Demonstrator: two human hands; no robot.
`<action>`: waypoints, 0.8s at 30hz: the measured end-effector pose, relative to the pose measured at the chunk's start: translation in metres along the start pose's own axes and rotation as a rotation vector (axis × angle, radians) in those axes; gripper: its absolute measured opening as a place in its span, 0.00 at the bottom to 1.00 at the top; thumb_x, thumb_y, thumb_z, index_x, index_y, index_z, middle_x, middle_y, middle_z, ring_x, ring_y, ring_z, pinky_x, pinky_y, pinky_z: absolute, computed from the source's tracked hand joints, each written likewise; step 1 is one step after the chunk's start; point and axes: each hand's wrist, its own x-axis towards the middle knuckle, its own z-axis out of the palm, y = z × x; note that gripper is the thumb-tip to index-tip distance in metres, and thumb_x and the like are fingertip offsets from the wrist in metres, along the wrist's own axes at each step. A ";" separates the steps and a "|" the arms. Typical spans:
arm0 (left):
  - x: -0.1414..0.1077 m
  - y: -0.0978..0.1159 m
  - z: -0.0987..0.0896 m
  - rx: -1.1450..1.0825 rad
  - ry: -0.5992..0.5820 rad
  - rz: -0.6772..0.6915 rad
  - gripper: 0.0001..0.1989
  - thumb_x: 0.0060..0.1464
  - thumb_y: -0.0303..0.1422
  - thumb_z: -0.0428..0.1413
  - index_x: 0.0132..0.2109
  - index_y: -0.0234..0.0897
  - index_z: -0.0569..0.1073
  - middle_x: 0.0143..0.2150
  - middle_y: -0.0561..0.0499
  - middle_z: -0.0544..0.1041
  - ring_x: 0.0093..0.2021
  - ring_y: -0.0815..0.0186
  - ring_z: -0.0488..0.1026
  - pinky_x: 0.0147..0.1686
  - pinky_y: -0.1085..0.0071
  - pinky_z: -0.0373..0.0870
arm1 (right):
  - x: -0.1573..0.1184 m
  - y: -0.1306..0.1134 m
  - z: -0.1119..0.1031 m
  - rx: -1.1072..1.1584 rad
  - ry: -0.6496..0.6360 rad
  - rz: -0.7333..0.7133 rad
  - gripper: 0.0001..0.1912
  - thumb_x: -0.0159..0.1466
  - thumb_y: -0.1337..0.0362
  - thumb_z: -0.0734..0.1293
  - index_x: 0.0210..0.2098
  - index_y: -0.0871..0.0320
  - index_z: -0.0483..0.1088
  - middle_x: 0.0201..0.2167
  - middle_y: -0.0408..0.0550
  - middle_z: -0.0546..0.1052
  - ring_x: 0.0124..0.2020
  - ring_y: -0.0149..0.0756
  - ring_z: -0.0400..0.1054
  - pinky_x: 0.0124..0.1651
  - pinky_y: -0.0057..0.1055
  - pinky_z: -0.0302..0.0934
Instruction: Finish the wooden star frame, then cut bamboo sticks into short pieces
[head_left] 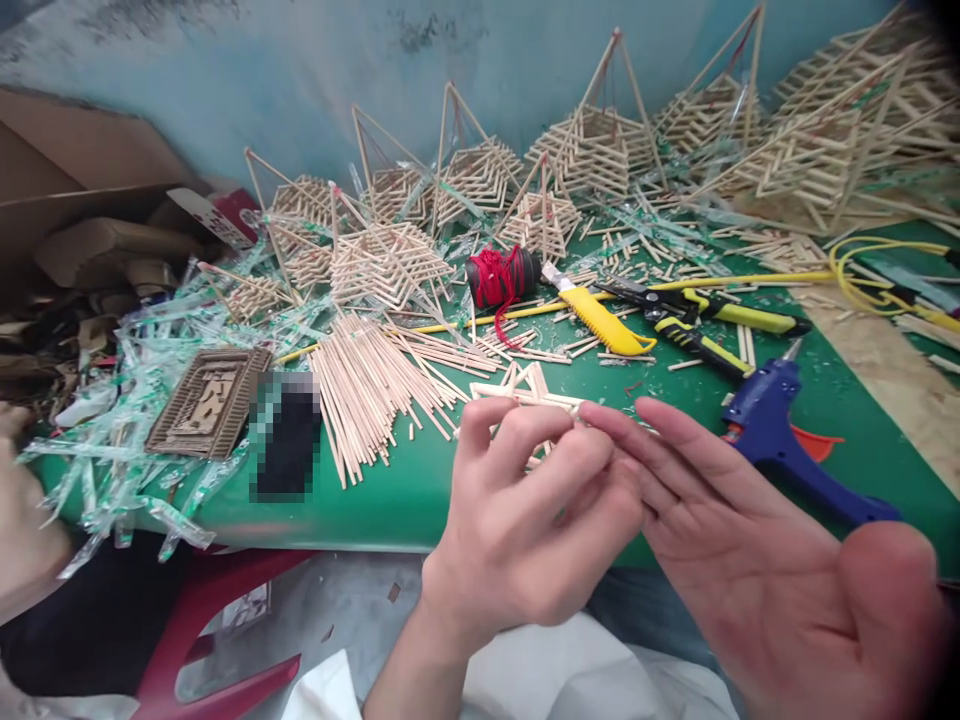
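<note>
My left hand (532, 520) is curled, its fingertips pinched together against the fingers of my right hand; whatever they hold is hidden. Palm up, my right hand (772, 560) is open with its fingers stretched out. Just behind my left hand, a small frame of wooden sticks (532, 385) lies on the green table, partly covered by the fingers. A blue glue gun (772, 420) rests beside my right hand. Farther back are a yellow-handled utility knife (600, 318), pliers (686, 312) with black and lime grips, and a spool of red yarn (496, 275).
Loose wooden sticks (382, 390) are fanned out left of my hands. Several stacked-stick structures (390, 262) line the wall. Clear plastic wrappers (180, 350), a cardboard tray (247, 370) and a pixelated dark object (289, 450) lie left. Another person's arm (30, 530) shows at far left.
</note>
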 end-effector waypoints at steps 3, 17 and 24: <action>-0.001 0.000 0.001 -0.058 0.013 0.013 0.07 0.57 0.22 0.53 0.32 0.38 0.70 0.36 0.50 0.78 0.43 0.62 0.71 0.46 0.58 0.66 | 0.004 0.002 -0.006 0.104 -0.054 0.034 0.38 0.69 0.39 0.44 0.64 0.51 0.65 0.62 0.49 0.70 0.65 0.49 0.61 0.62 0.49 0.65; 0.022 -0.030 -0.029 -0.469 0.472 -0.356 0.09 0.62 0.28 0.51 0.31 0.39 0.65 0.30 0.52 0.70 0.30 0.66 0.70 0.31 0.60 0.68 | 0.002 0.006 -0.019 -0.065 0.196 -0.227 0.14 0.71 0.62 0.58 0.43 0.56 0.74 0.34 0.50 0.72 0.39 0.40 0.67 0.40 0.35 0.64; 0.009 -0.080 -0.028 -0.194 0.554 -0.337 0.19 0.68 0.34 0.49 0.26 0.38 0.64 0.23 0.56 0.62 0.23 0.73 0.62 0.24 0.67 0.56 | 0.004 0.021 -0.018 -0.143 0.285 -0.310 0.13 0.71 0.64 0.60 0.29 0.57 0.66 0.25 0.44 0.62 0.28 0.35 0.61 0.33 0.35 0.57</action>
